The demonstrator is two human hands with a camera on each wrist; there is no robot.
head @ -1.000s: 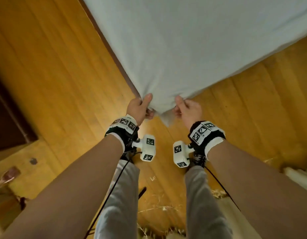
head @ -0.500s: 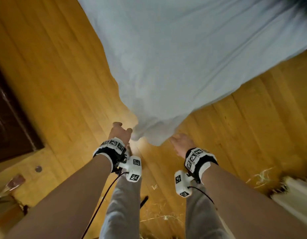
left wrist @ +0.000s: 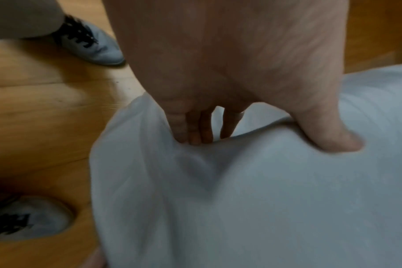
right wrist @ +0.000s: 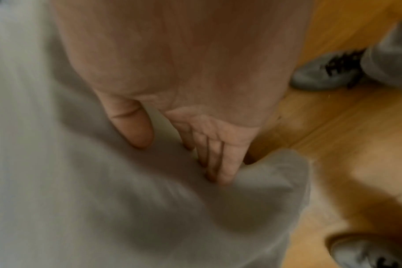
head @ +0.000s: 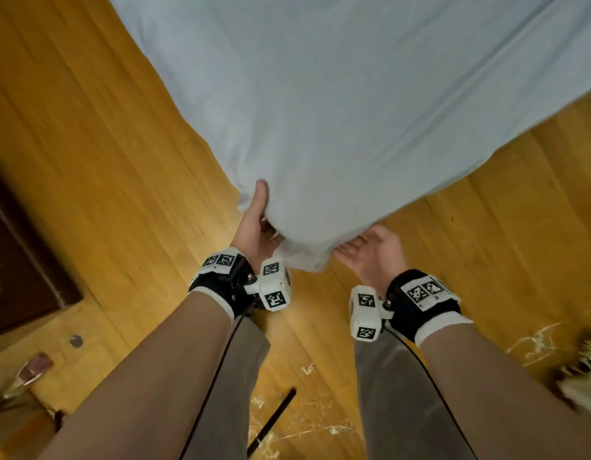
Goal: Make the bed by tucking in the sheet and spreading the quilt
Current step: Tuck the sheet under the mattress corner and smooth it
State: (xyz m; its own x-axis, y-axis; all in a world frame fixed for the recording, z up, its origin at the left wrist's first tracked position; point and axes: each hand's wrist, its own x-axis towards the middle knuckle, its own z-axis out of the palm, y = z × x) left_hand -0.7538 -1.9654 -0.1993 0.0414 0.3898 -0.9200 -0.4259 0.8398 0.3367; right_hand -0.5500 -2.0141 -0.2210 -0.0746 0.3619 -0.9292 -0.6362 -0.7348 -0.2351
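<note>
Pale grey-blue cotton fills most of what we see: the sheet (head: 370, 111) lies spread over the bed and comes to a corner right in front of us, hanging loose above the wooden floor (head: 105, 161) and not yet tucked under. We judge this corner to be the step in hand, which is why we stand so close, our shoes (left wrist: 92, 47) planted on the boards just beside the drooping cloth. Our left hand (head: 254, 227) grips the sheet at the left side of the corner, thumb pressed on top and fingers (left wrist: 195, 127) dug into a fold beneath, so that the cloth is pinched and can be pulled taut. Our right hand (head: 370, 250) lies palm up under the other side of the corner, its fingers (right wrist: 218, 159) nearly straight and slid beneath the cloth, the thumb resting against it; it seems to cup and lift the slack, not clamp it, though the right wrist view is blurred. Held from both sides like this, the corner can be folded under neatly. No quilt shows in any view.
</note>
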